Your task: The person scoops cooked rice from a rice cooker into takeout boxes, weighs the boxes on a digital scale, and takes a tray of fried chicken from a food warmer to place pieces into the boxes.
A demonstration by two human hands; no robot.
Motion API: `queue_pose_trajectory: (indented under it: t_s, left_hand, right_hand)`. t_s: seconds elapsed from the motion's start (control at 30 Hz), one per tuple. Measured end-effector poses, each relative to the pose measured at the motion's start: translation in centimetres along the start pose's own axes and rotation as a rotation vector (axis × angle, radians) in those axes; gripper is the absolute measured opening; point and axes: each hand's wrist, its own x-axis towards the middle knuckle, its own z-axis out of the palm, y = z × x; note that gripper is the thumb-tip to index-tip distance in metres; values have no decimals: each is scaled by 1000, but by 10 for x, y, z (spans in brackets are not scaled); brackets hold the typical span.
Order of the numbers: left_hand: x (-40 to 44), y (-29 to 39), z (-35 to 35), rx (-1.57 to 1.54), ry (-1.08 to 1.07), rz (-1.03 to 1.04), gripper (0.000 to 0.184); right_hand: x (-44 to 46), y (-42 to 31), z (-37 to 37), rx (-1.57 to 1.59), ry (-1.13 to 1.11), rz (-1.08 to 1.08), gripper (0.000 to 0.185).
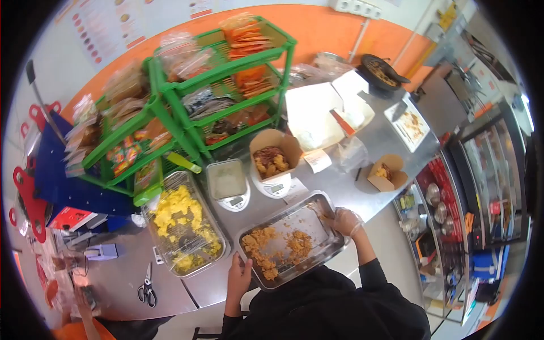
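A metal tray (326, 249) with crumbly orange-brown food (299, 243) lies tilted in front of me. My left hand (239, 276) is closed on its near left edge, thumb up. At the tray's far right side, my right hand (347, 222) wears a clear plastic glove, its fingers curled by the rim. A thin, shiny shape (318, 211) lies in the tray beside those fingers; I cannot make out whether the hand grips it or the rim. A paper food box (276, 153) with brown and yellow food rests on a white scale (273, 187) beyond the tray.
Left of my tray stands another tray (224, 249) with yellow food. Scissors (147, 289) lie near the front edge. Green racks (226, 107) of packets rise behind. Another paper box (387, 173) is farther right. A co-worker's hand (85, 309) shows at lower left.
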Motion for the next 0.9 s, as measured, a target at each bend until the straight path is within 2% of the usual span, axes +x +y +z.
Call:
queue_pose_trajectory:
  t_s: [0.1,0.17,0.2,0.3,0.33,0.37,0.5,0.57,0.7,0.73,0.8,0.83,0.87,0.9]
  left_hand:
    - [-2,11,-3,46,-43,-21,41]
    - [-9,32,8,204,-58,43,40]
    - [-13,49,16,294,-74,68,41]
    - [-20,83,61,527,-162,139,42]
    - [-21,91,82,566,-213,180,42]
    - [-22,101,107,604,-268,226,42]
    - [-50,143,243,709,-515,402,43]
    - [-46,124,318,659,-654,554,42]
    - [-50,78,467,630,-883,722,52]
    - [-116,174,515,603,-971,614,54]
    - [-132,174,591,380,-1143,698,57]
    - [-142,182,622,326,-1220,572,57]
    - [-150,196,656,278,-1288,437,57]
    - [-155,208,686,235,-1347,296,57]
  right_hand:
    - [-18,39,31,491,143,-86,40]
    - [-45,54,45,778,228,-150,36]
    - [-55,72,56,719,263,-103,35]
    - [-107,126,68,750,179,79,41]
    - [-137,143,55,670,90,194,50]
    - [-155,173,66,725,95,193,52]
    - [-273,294,116,946,182,271,56]
    - [-316,341,161,1008,389,326,56]
    - [-401,384,211,1169,682,553,41]
    - [-488,417,125,1368,697,594,39]
    - [-520,462,158,1475,888,576,39]
    - [-534,481,166,1515,974,560,39]
    - [-552,491,145,1483,969,625,41]
    - [-564,505,125,1327,947,851,37]
